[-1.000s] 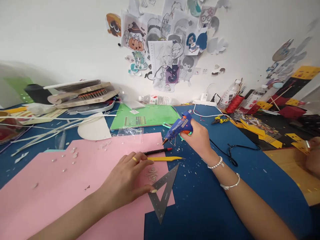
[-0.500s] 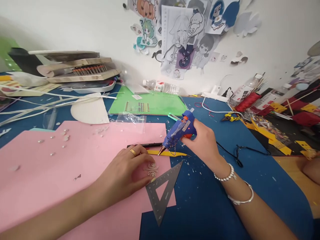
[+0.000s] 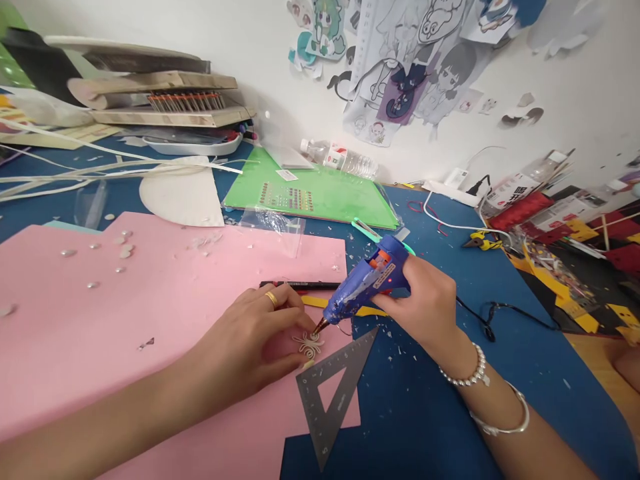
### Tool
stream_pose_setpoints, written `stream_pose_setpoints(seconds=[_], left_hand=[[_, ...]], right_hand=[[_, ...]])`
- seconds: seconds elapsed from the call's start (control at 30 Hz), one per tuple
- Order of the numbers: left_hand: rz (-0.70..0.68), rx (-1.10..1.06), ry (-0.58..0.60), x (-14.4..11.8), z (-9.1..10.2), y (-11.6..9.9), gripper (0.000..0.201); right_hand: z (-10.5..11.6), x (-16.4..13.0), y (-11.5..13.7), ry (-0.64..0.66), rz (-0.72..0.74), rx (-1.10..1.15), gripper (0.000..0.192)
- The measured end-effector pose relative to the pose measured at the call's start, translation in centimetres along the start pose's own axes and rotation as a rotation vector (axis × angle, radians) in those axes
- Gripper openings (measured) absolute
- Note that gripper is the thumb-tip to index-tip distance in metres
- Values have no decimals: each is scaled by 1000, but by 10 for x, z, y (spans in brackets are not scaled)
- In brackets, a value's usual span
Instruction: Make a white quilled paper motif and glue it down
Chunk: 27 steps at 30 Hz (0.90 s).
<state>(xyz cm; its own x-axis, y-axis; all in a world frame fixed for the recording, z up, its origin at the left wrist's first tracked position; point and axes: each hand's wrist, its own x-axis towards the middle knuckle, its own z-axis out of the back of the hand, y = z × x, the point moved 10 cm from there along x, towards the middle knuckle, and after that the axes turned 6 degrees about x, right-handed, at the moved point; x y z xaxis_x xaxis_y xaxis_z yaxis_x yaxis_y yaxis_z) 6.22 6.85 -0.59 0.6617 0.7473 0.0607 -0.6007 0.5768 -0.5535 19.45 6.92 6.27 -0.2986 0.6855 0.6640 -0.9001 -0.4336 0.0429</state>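
Cutout (image 3: 309, 344), a small pale curly piece, lies on the pink sheet (image 3: 150, 300) under the left hand's (image 3: 253, 347) flat, open fingertips, glue gun (image 3: 365, 285) gripped in the right hand (image 3: 425, 303) with nozzle touching it, gluing apparently just begun, set square (image 3: 333, 393) beside

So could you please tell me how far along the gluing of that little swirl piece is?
Done: swirl cut-out lies on the pink sheet. In hand: right hand holds the glue gun nozzle at it; left hand steadies beside it. Left: whether glue is on it cannot be seen.
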Motion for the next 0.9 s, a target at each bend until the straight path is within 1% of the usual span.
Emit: stream_pose_setpoints(seconds=[0.17,0.27,0.33,0.5,0.9], left_hand=[[13,-15,18,-1,-1,1,20],[24,-3,27,-1,-1,1,18],[26,1,22,-1,0,1,16],[27,4,19,-1,0,0,17],[8,4,-27,-1,2,-1,14]], right_hand=[[10,1,5,-30,70,14,19],[15,0,8,-49,110,0,19],[16,0,11,-52,139,-7,18],[17,0,18,-57,195,-11,14],[21,-2,28,-89,257,-21,15]])
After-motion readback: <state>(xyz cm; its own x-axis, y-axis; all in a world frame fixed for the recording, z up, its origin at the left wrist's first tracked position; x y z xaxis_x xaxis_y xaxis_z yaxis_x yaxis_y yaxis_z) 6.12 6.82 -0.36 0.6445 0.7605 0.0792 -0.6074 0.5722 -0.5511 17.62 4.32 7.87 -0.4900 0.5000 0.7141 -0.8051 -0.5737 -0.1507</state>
